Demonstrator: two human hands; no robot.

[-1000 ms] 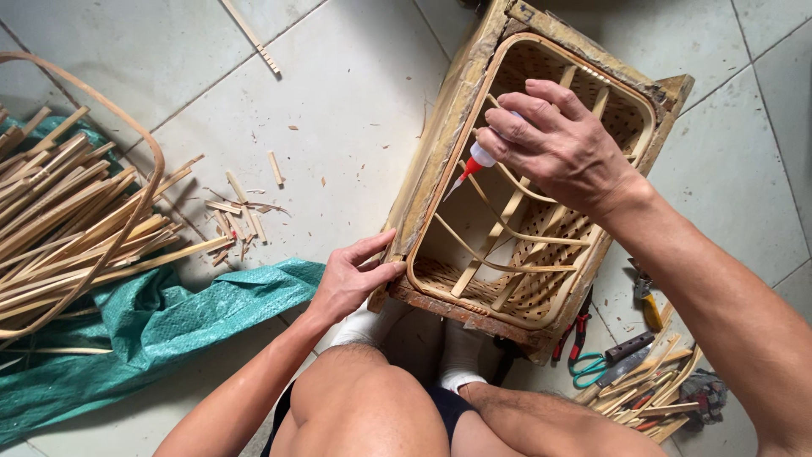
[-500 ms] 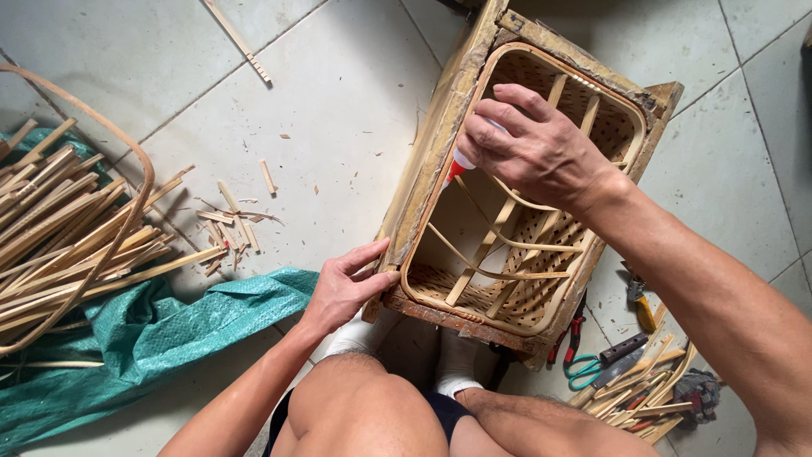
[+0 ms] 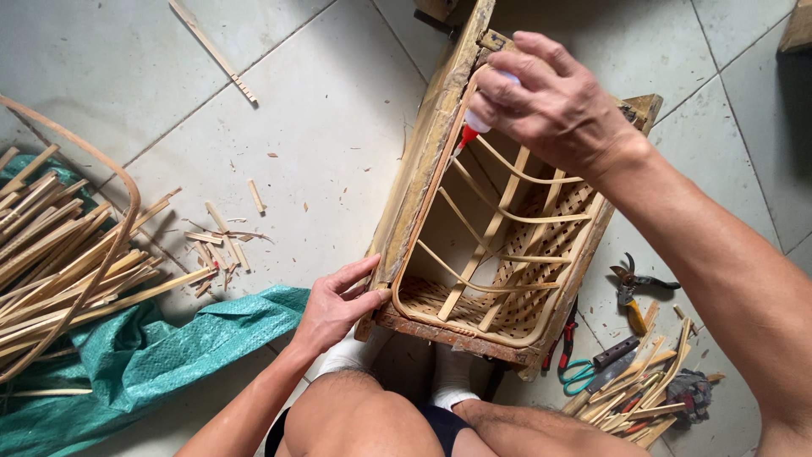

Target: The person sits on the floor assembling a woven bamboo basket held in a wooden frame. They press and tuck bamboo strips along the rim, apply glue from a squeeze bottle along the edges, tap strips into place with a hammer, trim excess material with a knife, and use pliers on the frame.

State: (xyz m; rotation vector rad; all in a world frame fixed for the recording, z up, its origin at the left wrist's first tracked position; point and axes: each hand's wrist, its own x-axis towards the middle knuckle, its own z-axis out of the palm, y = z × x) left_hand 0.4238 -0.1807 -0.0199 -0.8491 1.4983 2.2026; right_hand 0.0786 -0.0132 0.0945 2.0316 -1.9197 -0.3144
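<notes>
My left hand (image 3: pixel 334 306) grips the near corner of the woven bamboo basket (image 3: pixel 495 254) on the tiled floor (image 3: pixel 321 101), while my right hand (image 3: pixel 550 101) clamps the red-tipped glue bottle (image 3: pixel 470 129) against its rim.

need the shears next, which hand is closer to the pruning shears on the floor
Right. The right hand is up at the frame's far rim, above the pruning shears; the left hand grips the near-left corner.
</notes>
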